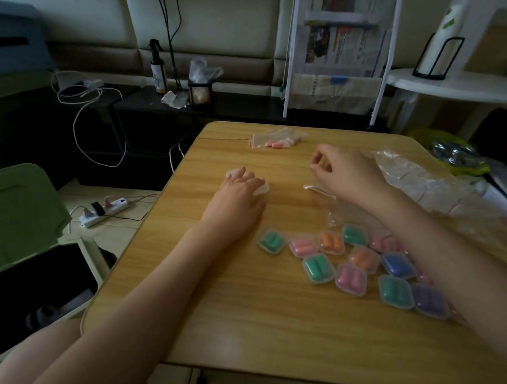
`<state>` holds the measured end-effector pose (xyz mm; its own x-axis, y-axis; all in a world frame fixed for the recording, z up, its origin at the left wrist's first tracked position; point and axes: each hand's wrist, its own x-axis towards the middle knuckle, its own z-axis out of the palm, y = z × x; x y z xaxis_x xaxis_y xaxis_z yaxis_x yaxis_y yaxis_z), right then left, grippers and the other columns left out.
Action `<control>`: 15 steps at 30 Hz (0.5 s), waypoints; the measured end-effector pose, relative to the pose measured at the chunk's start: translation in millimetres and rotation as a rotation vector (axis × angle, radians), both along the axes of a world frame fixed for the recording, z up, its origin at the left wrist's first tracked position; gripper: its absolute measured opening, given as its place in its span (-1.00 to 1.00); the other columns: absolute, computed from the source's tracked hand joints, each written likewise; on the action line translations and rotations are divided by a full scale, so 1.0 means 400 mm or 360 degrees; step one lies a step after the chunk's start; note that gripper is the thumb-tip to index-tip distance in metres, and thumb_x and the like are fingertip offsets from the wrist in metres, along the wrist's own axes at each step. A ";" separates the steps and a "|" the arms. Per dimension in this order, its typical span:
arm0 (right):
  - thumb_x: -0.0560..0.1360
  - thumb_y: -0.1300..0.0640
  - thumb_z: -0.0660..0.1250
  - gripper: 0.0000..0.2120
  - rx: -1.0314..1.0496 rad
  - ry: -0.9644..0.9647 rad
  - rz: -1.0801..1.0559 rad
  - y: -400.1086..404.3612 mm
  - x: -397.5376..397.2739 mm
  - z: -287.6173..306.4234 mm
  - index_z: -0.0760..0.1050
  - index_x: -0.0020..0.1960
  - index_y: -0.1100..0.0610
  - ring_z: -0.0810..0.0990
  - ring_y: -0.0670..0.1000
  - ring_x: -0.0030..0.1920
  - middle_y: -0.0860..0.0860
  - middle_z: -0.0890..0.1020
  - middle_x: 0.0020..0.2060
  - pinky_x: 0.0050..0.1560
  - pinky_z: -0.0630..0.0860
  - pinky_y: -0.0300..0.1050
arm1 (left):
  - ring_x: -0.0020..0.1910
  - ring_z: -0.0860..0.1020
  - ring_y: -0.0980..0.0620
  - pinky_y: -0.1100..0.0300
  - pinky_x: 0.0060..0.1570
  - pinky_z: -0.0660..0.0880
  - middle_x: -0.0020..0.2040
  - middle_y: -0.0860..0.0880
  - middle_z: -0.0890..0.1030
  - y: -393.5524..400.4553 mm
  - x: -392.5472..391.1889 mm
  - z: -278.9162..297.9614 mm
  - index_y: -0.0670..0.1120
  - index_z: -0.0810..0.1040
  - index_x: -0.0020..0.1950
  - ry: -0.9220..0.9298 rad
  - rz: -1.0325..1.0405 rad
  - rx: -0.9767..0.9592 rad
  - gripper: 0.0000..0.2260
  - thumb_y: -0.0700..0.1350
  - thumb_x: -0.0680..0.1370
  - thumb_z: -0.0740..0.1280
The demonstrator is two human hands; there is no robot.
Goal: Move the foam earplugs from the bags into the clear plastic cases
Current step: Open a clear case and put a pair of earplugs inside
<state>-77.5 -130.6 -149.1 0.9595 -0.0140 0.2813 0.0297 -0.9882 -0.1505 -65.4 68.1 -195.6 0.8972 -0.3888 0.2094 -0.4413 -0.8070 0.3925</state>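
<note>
Much of the job looks done: about 12 filled cases (357, 262) lie clustered at the lower right of the table (239, 323), each lid down over a pair of plugs in green, pink, orange, blue or purple; a few are partly hidden under the right forearm, so the count is rough. What is left, as far as can be seen, is the bag (274, 140) at the top centre of the frame, holding several pink earplugs (274, 144). A heap of empty bags (423, 183) lies at the right edge.

The left hand (237, 199), centre left, rests with fingers spread flat on a clear case (260, 186), pressing rather than gripping it; whether that case is open or holds anything cannot be told. The right hand (347, 173), upper centre right, has thumb and forefinger drawn together as if pinching; something small may be between them, but it is too small to make out. The pink plugs sit above and to the left of that hand, near but apart, and well above the left hand
</note>
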 end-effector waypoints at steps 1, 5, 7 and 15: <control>0.60 0.02 0.20 -0.85 -0.0014 -0.0035 0.0002 0.011 0.022 -0.003 0.48 0.11 -0.01 0.60 0.01 -0.05 -0.07 0.63 0.00 0.14 0.43 0.02 | 0.51 0.10 0.00 0.07 0.45 0.04 0.49 -0.03 0.28 0.001 -0.004 0.002 0.02 0.37 0.41 -0.0033 0.0025 -0.0060 -0.61 -0.05 0.57 0.27; 0.61 0.11 0.15 -0.67 0.0000 0.0011 0.0095 0.060 0.141 -0.035 0.40 0.34 -0.09 0.45 0.02 0.29 -0.06 0.46 0.34 0.24 0.34 0.09 | 0.28 0.42 0.05 0.31 0.12 0.28 0.29 0.02 0.49 0.002 -0.013 -0.002 0.00 0.53 0.20 -0.0152 0.0082 -0.0226 -0.75 -0.10 0.53 0.34; 0.59 0.19 0.16 -0.55 0.0006 0.0054 0.0107 0.077 0.212 -0.048 0.29 0.43 -0.12 0.32 0.04 0.41 -0.05 0.34 0.44 0.31 0.31 0.13 | 0.24 0.46 0.07 0.33 0.07 0.28 0.27 0.02 0.52 -0.003 -0.014 -0.003 0.00 0.55 0.17 -0.0141 0.0065 -0.0269 -0.78 -0.12 0.52 0.35; 0.56 0.20 0.21 -0.62 0.0120 0.0279 0.0027 0.078 0.370 -0.099 0.40 0.35 -0.03 0.51 0.07 0.13 0.08 0.50 0.23 0.17 0.49 0.06 | 0.20 0.47 0.06 0.43 0.00 0.23 0.23 -0.01 0.55 -0.009 -0.014 -0.007 -0.05 0.57 0.16 -0.0172 0.0037 -0.0361 -0.77 -0.19 0.52 0.30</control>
